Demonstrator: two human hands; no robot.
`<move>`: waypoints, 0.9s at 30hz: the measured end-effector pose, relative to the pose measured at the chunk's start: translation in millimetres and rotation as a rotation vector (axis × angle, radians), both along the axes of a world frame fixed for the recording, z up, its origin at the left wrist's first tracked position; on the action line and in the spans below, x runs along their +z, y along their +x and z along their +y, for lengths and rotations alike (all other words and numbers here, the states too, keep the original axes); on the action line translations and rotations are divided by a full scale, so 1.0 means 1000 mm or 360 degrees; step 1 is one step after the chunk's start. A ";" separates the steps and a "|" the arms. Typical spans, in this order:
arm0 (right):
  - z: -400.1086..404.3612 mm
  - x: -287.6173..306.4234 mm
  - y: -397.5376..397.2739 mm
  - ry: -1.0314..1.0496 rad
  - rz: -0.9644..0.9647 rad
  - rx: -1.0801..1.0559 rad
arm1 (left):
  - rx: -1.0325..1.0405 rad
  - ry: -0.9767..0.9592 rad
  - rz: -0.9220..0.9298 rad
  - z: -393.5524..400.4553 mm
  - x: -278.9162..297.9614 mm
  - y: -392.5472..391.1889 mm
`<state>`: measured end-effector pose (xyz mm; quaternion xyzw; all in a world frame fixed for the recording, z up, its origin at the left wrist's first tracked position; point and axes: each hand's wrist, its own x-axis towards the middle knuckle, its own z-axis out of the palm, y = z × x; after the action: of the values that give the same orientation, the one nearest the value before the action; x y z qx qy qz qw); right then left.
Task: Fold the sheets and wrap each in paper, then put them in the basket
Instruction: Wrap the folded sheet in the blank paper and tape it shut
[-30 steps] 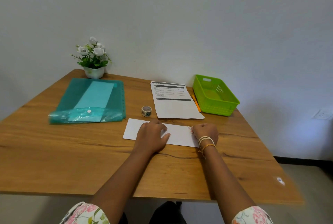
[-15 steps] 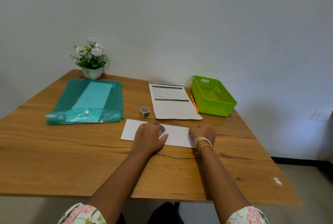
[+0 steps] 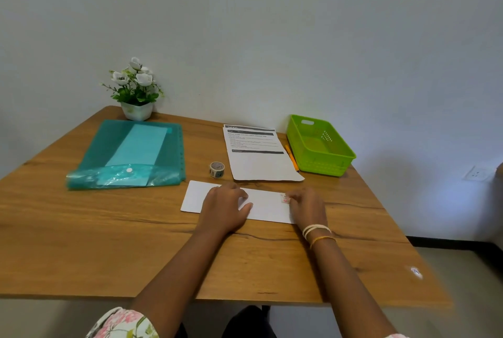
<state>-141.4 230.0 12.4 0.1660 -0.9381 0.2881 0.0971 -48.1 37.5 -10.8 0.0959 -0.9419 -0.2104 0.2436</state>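
Observation:
A long white folded paper (image 3: 265,205) lies flat on the wooden table (image 3: 81,242). My left hand (image 3: 224,208) rests palm down on its middle, fingers together. My right hand (image 3: 306,205) sits on its right end, fingertips pressing a small pink-patterned piece of tape (image 3: 284,198) onto the paper. Behind the paper lie printed sheets (image 3: 258,155) in a small stack. An empty green basket (image 3: 318,144) stands to their right, at the table's right edge.
A small tape roll (image 3: 217,169) stands just left of the printed sheets. An orange pen (image 3: 291,158) lies between sheets and basket. A teal plastic folder (image 3: 130,155) covers the left side, with a white flower pot (image 3: 136,87) behind it by the wall.
Both hands stay on the white paper. The right hand has shifted slightly, and the pink tape piece now shows at its fingertips.

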 end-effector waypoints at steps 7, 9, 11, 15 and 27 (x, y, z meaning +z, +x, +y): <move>0.008 -0.015 0.015 0.0568 0.0135 0.0346 | 0.0015 -0.0019 -0.0013 0.001 0.000 0.001; 0.016 -0.014 0.020 0.0670 0.0062 0.0393 | 0.0019 -0.0016 -0.0021 0.001 0.001 0.000; 0.019 -0.015 0.025 0.0676 -0.0026 0.0428 | 0.0032 -0.0009 -0.0020 0.002 0.001 0.000; 0.020 -0.015 0.026 0.0703 -0.0065 0.0438 | 0.0056 -0.0047 -0.0028 0.002 0.002 0.000; 0.000 -0.018 0.026 0.0707 -0.0096 0.0239 | 0.0074 -0.0045 -0.0034 0.002 0.003 0.000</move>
<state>-115.7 230.0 -5.7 0.2438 -0.9660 0.0857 0.0084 -48.6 39.8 -8.2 0.1168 -0.9448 -0.1904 0.2397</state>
